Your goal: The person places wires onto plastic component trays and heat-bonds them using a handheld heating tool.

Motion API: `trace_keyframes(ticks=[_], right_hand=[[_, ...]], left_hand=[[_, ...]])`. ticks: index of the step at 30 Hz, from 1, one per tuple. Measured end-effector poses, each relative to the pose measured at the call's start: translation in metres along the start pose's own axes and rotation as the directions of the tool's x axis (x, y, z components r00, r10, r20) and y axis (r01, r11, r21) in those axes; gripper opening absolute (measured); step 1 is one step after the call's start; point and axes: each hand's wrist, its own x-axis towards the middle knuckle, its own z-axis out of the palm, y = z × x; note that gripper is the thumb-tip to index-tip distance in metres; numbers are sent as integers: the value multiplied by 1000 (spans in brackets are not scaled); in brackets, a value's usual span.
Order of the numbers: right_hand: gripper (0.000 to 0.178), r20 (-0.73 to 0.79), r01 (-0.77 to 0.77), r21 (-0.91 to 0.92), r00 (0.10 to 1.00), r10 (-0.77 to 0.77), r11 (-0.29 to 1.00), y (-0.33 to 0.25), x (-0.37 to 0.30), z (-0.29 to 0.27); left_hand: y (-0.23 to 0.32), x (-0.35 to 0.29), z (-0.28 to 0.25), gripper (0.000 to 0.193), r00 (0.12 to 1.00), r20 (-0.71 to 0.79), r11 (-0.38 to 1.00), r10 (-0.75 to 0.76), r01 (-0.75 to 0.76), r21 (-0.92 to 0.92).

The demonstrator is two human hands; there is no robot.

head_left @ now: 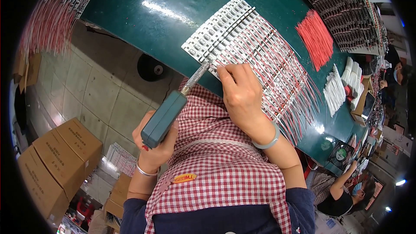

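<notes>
At the near edge of the green table (173, 21), the left hand (156, 145) is gripping a teal-handled soldering iron (167, 115), fingers wrapped tight around the handle, and its metal tip is pointing up at the row of small white parts (216, 32) lying on the table. Just right of that tip, the right hand (240, 93) is pressing down on the red and white wires (277, 65) that are fanning out from those parts, fingers together and bent flat on the strands rather than closed around them. Farther right on the table, a loose bundle of red wires (316, 37) is lying well apart, with white bundles (336, 89) nearer the table's edge. Below the table, on the floor to its left, cardboard boxes (56, 160) are sitting stacked.
</notes>
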Motion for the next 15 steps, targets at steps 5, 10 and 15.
trace_keyframes(ticks=[5,10,15], right_hand=[[25,2,-7,-4,1000,7,1000,-1,0,0],[27,0,-54,13,999,54,998,-2,1,0],[29,-41,-22,30,999,24,999,-4,-3,-2]], left_hand=[[-12,-13,1,21,997,-60,996,-56,51,-72],[-12,-12,1,23,995,-85,995,-49,41,-87],[-12,-13,1,24,995,-90,996,-31,23,-85]])
